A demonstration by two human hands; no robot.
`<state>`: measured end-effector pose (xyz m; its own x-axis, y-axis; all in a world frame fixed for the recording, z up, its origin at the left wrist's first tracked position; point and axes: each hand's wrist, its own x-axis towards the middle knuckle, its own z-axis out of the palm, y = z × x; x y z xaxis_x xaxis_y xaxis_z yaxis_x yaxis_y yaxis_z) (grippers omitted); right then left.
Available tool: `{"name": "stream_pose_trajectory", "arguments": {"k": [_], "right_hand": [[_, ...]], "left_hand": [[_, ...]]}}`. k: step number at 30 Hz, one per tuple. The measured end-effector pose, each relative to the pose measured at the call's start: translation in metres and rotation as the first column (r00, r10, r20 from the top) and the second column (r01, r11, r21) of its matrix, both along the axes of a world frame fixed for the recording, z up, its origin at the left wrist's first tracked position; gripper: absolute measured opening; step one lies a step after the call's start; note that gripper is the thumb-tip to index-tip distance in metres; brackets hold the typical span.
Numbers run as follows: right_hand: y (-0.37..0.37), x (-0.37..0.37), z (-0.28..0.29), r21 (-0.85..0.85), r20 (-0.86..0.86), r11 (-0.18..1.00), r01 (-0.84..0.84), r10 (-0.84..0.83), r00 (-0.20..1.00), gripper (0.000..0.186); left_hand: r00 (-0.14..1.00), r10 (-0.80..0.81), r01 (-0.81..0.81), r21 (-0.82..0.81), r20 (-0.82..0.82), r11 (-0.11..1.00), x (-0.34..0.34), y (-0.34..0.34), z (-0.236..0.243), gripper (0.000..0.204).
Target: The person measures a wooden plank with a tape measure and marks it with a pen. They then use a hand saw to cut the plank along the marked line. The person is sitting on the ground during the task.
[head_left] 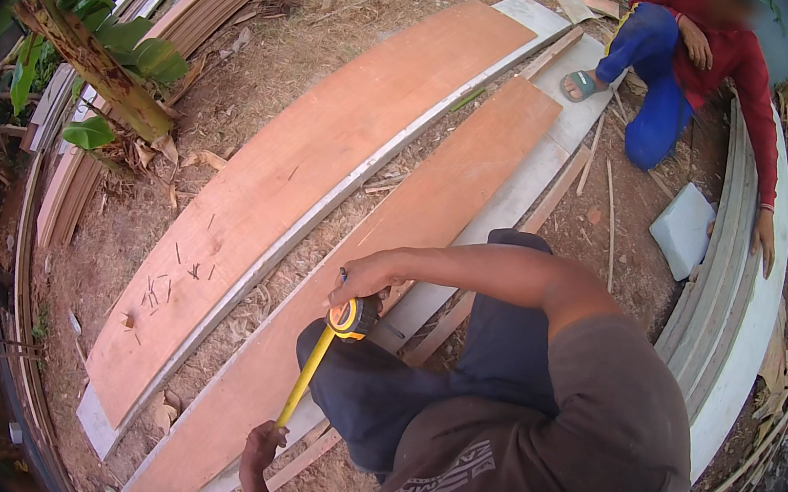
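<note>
My right hand (361, 276) is closed around a dark pen or pencil, with its fingertips at the yellow-and-black tape measure case (354, 318); how much of the case it grips is partly hidden. The yellow tape blade (304, 379) runs down from the case to my left hand (263, 444), whose fingers are closed on it, and on past it. Beneath the tape lies a long pinkish plywood strip (469, 157) beside a pale board (545, 176). My dark-trousered legs cover part of these boards.
Another long plywood piece (307, 157) with scattered nails lies left. A person (741, 62) in red crouches upper right, one hand on stacked grey boards (739, 357), near a white block (681, 230). Board stacks (226, 9) and a banana plant (120, 75) line the left. Loose offcuts lie around.
</note>
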<state>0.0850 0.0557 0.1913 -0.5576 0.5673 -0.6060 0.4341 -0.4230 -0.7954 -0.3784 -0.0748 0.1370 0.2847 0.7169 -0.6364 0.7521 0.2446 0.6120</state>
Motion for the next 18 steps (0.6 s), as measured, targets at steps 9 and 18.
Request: {"name": "stream_pose_trajectory", "arguments": {"k": [9,18], "right_hand": [[-0.009,0.005,-0.016,-0.015,-0.076,0.999,0.037,-0.038,0.996,0.044],[-0.056,0.047,0.025,0.134,-0.180,0.947,0.293,-0.268,0.947,0.047]], "left_hand": [[0.997,0.022,-0.028,0.074,0.075,0.997,0.040,0.005,0.054,0.016],[0.924,-0.212,0.054,0.442,0.318,0.895,0.148,0.061,0.077,0.076]]}}
